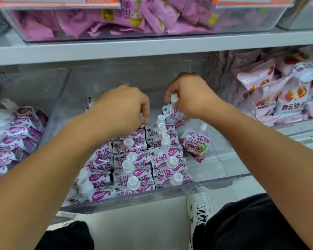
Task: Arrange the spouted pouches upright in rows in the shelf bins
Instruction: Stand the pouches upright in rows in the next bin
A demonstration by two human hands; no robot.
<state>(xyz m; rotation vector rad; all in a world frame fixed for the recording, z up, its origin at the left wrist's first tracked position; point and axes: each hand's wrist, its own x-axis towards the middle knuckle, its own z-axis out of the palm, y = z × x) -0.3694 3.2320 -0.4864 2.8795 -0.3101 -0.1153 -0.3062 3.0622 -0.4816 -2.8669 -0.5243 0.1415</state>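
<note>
Head view looks down into a clear shelf bin (215,184) where purple-and-white spouted pouches (134,159) stand in three rows along the front and left side, caps up. The right hand (190,98) is pinched shut on the white cap of one pouch (172,112), which hangs tilted at the far end of the right-hand row, toward the back of the bin. The left hand (123,105) is curled down over the far end of the middle row, fingers closed; I honestly can't tell if it's gripping a pouch or just steadying the row. One more loose pouch (195,145) lies flat on the bare bin floor by the right wall, spout pointing toward the back.

My guess on handling: these are light, squishy foil packs, so the body would dent and slide under a squeeze, and the film looks glossy and slick. The hard plastic spout is the obvious handle, stiff and ridged, good for a two-finger pinch. They probably only stay upright because neighbours prop them, so the end one may flop unless it's pressed snug against the row.
</note>
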